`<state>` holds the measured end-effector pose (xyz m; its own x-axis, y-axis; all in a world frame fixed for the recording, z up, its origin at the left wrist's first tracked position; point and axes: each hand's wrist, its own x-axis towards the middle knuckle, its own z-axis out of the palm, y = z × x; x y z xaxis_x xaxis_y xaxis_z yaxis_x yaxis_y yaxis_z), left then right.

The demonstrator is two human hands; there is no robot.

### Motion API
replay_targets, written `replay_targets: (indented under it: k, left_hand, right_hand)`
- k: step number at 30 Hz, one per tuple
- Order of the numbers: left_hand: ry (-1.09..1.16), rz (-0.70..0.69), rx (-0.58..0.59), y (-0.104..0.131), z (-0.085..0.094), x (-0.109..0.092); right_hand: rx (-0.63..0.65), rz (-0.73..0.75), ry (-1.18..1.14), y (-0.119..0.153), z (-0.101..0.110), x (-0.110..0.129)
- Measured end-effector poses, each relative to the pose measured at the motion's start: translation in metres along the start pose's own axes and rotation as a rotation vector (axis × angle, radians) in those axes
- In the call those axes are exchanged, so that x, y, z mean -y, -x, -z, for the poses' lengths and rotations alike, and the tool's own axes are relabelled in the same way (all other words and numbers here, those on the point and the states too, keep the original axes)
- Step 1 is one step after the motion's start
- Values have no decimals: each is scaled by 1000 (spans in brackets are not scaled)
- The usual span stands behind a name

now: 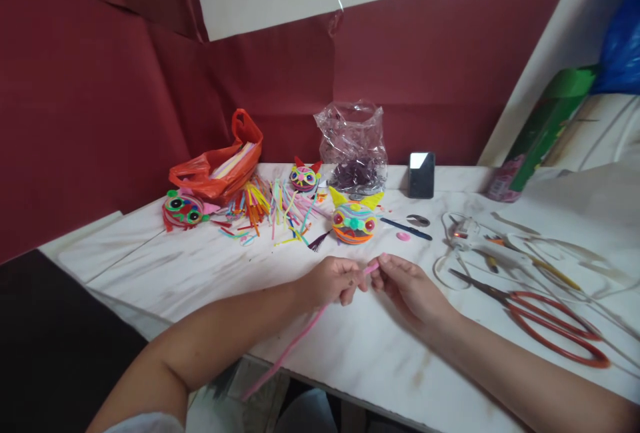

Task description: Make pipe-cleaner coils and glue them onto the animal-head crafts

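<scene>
Between both hands runs a pink pipe cleaner (293,345), its long tail hanging down past the table's front edge. My left hand (334,280) pinches it a short way from the end. The tip is gripped by the fingertips of my right hand (403,280), close beside the left. Just beyond the hands sits a round animal head with yellow ears (353,225), made of coloured pipe cleaners, with red eyes and an orange lower edge. A small pink disc (403,236) lies near it on the marbled table (200,280).
Red-handled scissors (555,326) and a white glue gun with its cable (470,236) lie at right. Behind are cut pipe cleaners (255,203), a red bag (215,176), a clear bag (354,146), a phone (421,176), and two more heads (305,178), one farther left (183,210).
</scene>
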<state>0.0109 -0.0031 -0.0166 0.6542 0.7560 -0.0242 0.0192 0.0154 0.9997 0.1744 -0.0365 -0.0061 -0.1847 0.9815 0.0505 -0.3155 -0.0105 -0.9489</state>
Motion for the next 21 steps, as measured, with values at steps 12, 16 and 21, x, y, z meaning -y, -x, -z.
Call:
replay_targets:
  k: [12,16,21]
  left_hand:
    - [14,12,-52,-5,4,0]
    - [-47,78,-26,-3,-1,-5]
    - [67,73,-18,-6,-1,-11]
  right_hand:
    - [-80,27,-114,-10,12,2]
    - [1,28,-60,-7,7,0]
    - [-212,164,-55,-18,28,10]
